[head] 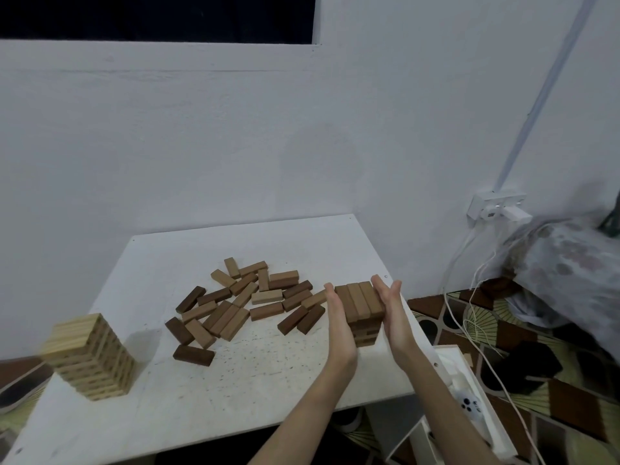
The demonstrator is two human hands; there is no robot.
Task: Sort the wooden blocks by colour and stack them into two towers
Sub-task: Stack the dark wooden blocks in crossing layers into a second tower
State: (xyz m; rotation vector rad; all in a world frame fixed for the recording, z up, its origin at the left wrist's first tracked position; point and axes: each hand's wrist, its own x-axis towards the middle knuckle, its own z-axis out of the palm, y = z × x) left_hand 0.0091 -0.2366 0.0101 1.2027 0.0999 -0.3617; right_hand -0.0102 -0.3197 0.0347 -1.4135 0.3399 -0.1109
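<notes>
While the tall pale pine block tower (90,357) looks finished, flat-fingered left hand (339,325) and right hand (396,317) press the short brown wooden tower (360,310); many loose brown blocks (241,303) remain scattered mid-table.

head view: single wide-angle camera worn on the person's head | faces forward and down over the near edge of the white table (268,380) | near enough that both forearms enter from the bottom | far edge meets the wall (201,146) | floor visible past the right edge
</notes>
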